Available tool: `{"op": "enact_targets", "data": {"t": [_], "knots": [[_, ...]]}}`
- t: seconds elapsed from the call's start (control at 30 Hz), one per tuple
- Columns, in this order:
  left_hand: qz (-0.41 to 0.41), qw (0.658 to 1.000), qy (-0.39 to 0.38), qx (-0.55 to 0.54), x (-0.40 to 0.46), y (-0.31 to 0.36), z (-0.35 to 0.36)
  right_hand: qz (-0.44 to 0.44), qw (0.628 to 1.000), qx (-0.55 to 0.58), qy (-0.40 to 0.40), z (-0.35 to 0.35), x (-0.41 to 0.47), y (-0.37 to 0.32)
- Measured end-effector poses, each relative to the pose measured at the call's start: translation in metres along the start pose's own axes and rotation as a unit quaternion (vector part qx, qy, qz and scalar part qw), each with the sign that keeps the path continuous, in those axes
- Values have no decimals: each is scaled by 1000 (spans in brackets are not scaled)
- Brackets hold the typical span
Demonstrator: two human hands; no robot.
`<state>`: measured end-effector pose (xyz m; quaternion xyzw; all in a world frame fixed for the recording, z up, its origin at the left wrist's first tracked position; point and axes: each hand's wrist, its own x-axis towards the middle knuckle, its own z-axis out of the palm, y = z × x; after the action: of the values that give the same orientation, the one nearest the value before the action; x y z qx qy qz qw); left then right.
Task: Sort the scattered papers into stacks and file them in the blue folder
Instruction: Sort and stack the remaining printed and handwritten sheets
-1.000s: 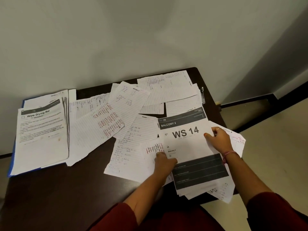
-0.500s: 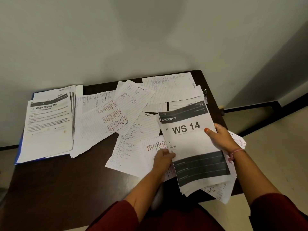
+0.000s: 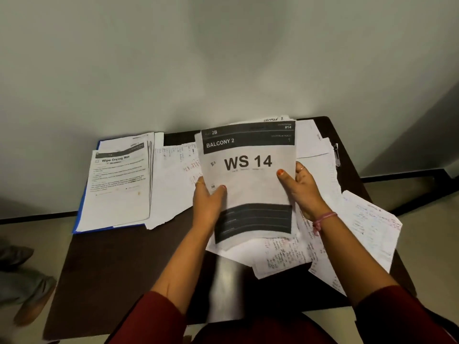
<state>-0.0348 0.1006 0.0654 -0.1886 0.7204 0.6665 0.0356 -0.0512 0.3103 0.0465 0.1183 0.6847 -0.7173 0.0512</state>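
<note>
From the head view, I hold the WS 14 bundle (image 3: 248, 184) up off the dark table (image 3: 119, 264) with both hands. My left hand (image 3: 208, 203) grips its left edge, thumb curled over the front and fingers behind; my right hand (image 3: 301, 187) pinches the right edge the same way. I judge this two-sided hold is for squaring the printed sheets before they go with their kind. Left of the bundle lies the blue folder (image 3: 79, 214), only its edge showing under the printed stack (image 3: 119, 187) headed "Wipe Drying Mat". Between that stack and the bundle, and also behind, under and right of the bundle, lined handwritten sheets (image 3: 367, 224) lie loose, some hanging over the table's right edge. A clip (image 3: 336, 155) sits near the far right corner. The table stands against a plain pale wall (image 3: 173, 70); pale floor (image 3: 427, 194) shows right of it, and someone's foot (image 3: 32, 304) far left.
</note>
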Motion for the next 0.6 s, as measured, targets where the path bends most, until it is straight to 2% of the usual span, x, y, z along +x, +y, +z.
{"op": "enact_targets", "data": {"t": [0.17,0.27,0.6], "knots": [[117,992,39,1,4,24,-43,-65,998,5,0,55,-5,-23],[155,986,66,7,5,30,-64,-90,996,-2,16,80,-7,-28],[102,987,113,-51,11,-3,-111,-67,996,-56,26,122,-13,1]]}}
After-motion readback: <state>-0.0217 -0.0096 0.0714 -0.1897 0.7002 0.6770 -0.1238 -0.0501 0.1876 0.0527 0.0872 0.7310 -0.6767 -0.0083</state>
